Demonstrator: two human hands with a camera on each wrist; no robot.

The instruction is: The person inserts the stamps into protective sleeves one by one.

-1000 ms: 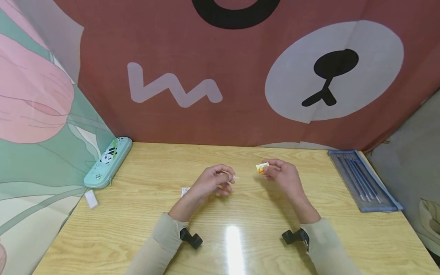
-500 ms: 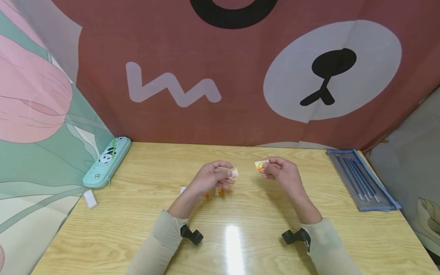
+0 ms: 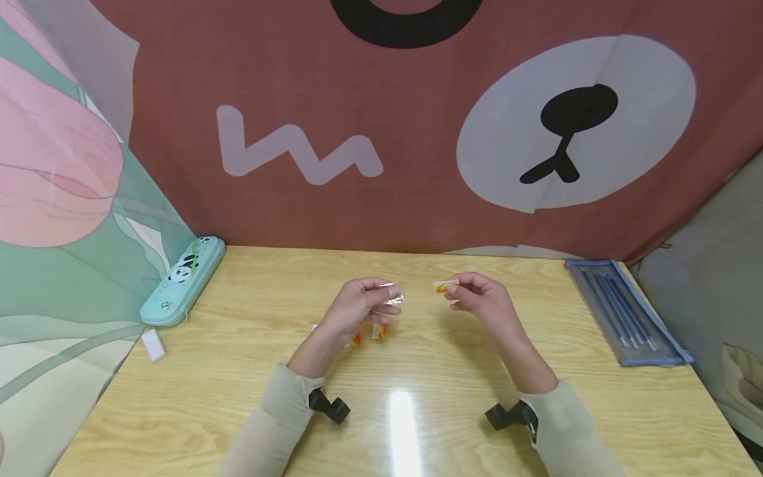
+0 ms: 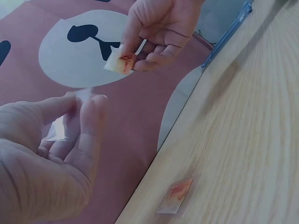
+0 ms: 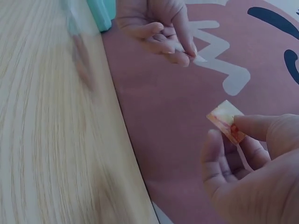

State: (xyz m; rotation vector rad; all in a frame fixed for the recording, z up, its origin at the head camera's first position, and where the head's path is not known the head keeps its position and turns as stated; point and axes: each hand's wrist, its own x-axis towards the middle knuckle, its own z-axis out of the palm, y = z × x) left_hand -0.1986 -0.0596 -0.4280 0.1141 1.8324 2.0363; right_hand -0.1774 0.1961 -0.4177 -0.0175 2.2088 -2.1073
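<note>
Above the table, my left hand (image 3: 348, 310) pinches a small, shiny, whitish packet (image 4: 58, 129) between thumb and fingers, which partly hide it. To its right, my right hand (image 3: 489, 305) pinches the edge of a small flat square packet (image 5: 225, 120) printed in pale yellow and orange. A gap separates the two hands. Beneath the left hand, a small white-and-orange packet (image 3: 380, 330) lies on the wood, with another orange-printed packet (image 3: 356, 338) beside it, partly covered by the left wrist.
A teal panda pencil case (image 3: 183, 281) lies at the back left, with a small white block (image 3: 153, 344) in front of it. At the right is a blue-edged mesh pouch (image 3: 626, 311) holding several pens or pencils. A printed cloth (image 3: 417, 212) rises behind the table.
My left hand has shifted slightly left and turned its packet, uncovering packets on the table. The right hand has moved a little left and tilted its packet flatter.
</note>
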